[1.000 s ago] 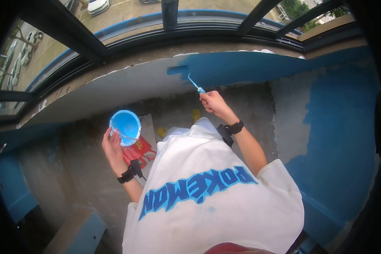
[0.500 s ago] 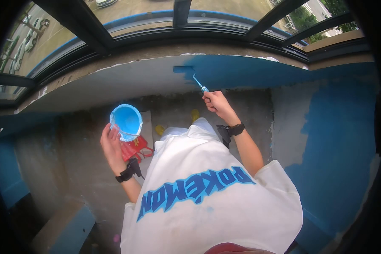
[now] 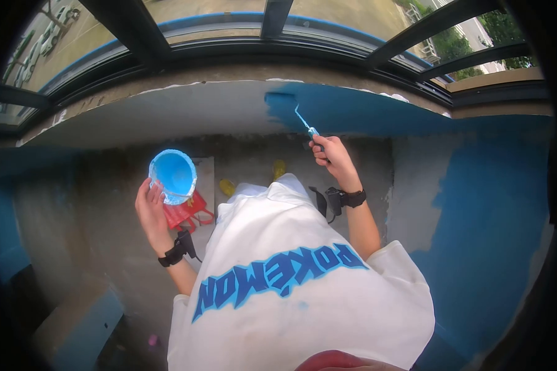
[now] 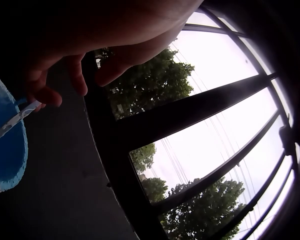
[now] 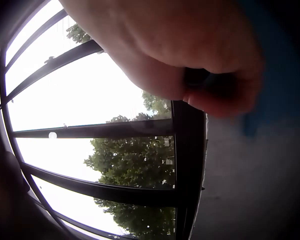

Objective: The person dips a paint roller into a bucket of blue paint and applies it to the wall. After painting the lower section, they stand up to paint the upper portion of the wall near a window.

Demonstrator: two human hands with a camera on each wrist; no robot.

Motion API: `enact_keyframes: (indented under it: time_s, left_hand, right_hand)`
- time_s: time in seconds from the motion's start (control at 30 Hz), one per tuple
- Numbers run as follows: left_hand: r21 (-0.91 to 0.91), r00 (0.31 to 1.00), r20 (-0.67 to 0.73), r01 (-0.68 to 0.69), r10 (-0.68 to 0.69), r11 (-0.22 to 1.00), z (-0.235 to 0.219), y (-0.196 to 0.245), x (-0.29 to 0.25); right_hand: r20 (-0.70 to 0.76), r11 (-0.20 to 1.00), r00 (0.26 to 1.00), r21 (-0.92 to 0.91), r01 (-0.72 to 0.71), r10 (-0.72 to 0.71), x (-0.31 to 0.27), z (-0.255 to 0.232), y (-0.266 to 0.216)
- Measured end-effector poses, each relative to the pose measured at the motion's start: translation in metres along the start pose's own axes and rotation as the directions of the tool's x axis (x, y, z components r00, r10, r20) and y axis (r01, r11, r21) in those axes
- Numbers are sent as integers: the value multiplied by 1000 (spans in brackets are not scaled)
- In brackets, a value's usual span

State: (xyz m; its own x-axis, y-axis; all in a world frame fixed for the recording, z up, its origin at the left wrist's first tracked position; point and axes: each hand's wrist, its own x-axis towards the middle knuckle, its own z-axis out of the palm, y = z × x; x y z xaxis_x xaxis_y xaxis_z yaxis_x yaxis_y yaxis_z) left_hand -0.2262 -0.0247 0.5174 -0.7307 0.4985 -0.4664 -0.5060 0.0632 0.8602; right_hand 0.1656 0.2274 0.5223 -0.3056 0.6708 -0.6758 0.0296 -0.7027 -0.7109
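Note:
My right hand [image 3: 335, 157] grips the handle of a small paint roller [image 3: 313, 132] by the wall under the window. The roller's blue sleeve [image 3: 280, 98] lies against this wall, at the left end of the wet blue paint. Over on the left, my left hand [image 3: 150, 210] holds a bucket [image 3: 174, 173] with blue inside and a paint-crusted rim, tilted so its mouth faces up. In the left wrist view, fingers curl at the bucket's pale handle strip [image 4: 12, 122]. The right wrist view shows curled fingers [image 5: 222, 100], with the roller mostly hidden behind the hand.
Unpainted grey wall [image 3: 167, 114] stretches left of the blue area. Dark window frames [image 3: 207, 52] run above the sill. A red bag [image 3: 182, 213] lies on the floor below the bucket, near yellow shoes [image 3: 227, 187]. The right-hand wall [image 3: 476, 216] is partly blue.
The roller has shifted slightly right along the wall with my right hand, and blue now shows below its sleeve. My left hand still holds the bucket. The head view has shifted somewhat.

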Motion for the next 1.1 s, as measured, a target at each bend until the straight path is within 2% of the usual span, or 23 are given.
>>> enact_keyframes:
  time_s: [0.07, 0.2, 0.23, 0.27, 0.33, 0.4, 0.47, 0.53, 0.63, 0.73, 0.83, 0.9, 1.0, 1.1]
  left_hand:
    - [-11, 1000, -9, -14, 14, 1000, -2, 1, -2]
    - [-12, 1000, 6, -22, 22, 1000, 5, 8, -4]
    - [0, 999, 10, -32, 32, 999, 9, 10, -7]
    - [-10, 999, 8, -44, 44, 999, 8, 10, -6]
    - [4, 997, 28, -76, 76, 997, 4, 11, -6]
    - [4, 997, 27, -78, 78, 997, 3, 11, -7]
    - [13, 997, 32, -72, 71, 997, 1, 9, -8]
    - [26, 998, -7, -59, 59, 998, 1, 8, -8]
    - [47, 998, -22, -61, 62, 997, 3, 6, -10]
    - [38, 999, -32, -43, 44, 998, 2, 6, -9]
    - [50, 999, -30, -35, 36, 998, 10, 12, -12]
    - [61, 999, 2, -49, 49, 997, 15, 18, -14]
    - [59, 996, 49, -76, 73, 995, 23, 24, -18]
    - [48, 996, 65, -63, 60, 997, 32, 34, -25]
  right_hand:
    - [-45, 999, 999, -31, -16, 15, 39, 10, 22]
    - [-36, 995, 995, 39, -87, 88, 139, 8, 74]
    - [-70, 995, 995, -57, -81, 77, 145, 13, 78]
    - [-78, 995, 994, -65, -76, 71, 147, 11, 82]
    - [-2, 986, 991, 107, -131, 132, 134, 4, 71]
    - [99, 955, 982, 235, -182, 163, 108, -17, 44]
    - [128, 907, 972, 354, -230, 197, 69, -36, 11]
    - [131, 894, 978, 400, -204, 164, 18, -43, -21]
    - [167, 877, 977, 441, -192, 130, -16, -46, -38]
    - [139, 891, 978, 408, -201, 157, 18, -31, -19]
    - [144, 902, 959, 330, -280, 245, 94, -19, 17]
    - [140, 897, 952, 322, -303, 271, 124, -9, 33]
    - [103, 900, 958, 330, -286, 266, 119, 5, 34]
    - [99, 906, 961, 321, -276, 258, 90, -6, 25]
